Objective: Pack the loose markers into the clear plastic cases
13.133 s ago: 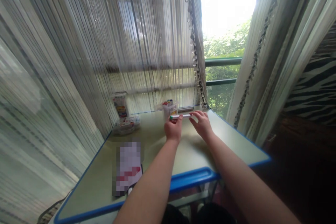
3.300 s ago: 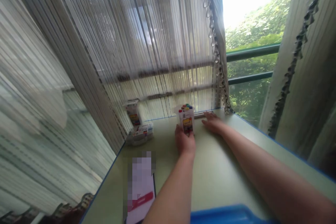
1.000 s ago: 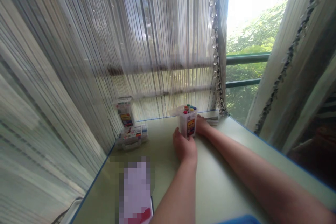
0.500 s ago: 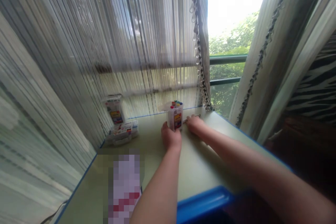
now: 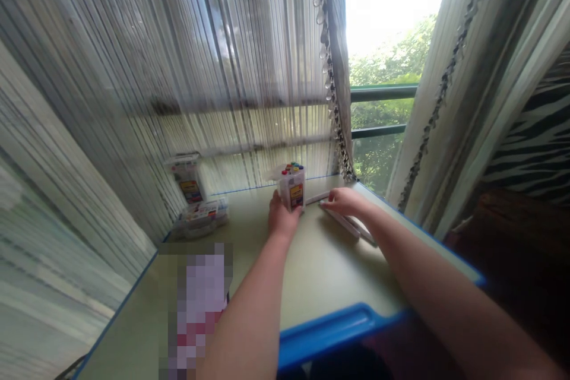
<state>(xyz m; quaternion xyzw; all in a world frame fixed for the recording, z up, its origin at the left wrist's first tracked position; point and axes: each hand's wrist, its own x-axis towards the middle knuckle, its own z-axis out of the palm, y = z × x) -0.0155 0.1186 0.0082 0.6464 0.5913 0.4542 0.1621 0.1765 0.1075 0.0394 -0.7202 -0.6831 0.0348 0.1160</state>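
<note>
A clear plastic case of markers (image 5: pixel 293 190) stands upright on the table, with several coloured caps showing at its top and a label on its front. My left hand (image 5: pixel 283 214) is wrapped round the lower left of this case. To its right, my right hand (image 5: pixel 342 200) has its fingers bent together over the ends of some white markers, pinching one marker (image 5: pixel 341 221). Another white marker (image 5: pixel 365 234) lies alongside, partly under my wrist. A further white marker (image 5: pixel 315 198) lies between the case and my right fingers.
At the table's left back, another upright plastic case (image 5: pixel 189 181) stands behind a flat clear box (image 5: pixel 205 217). A blurred-out white and red item (image 5: pixel 202 291) lies near my left forearm. The table (image 5: pixel 320 267) has a raised blue front edge (image 5: pixel 329 329). String curtains (image 5: pixel 249 71) hang behind.
My right hand has drawn slightly right and lifted its wrist, so the white markers beneath show more. My left hand still holds the case. The whole view has shifted a little.
</note>
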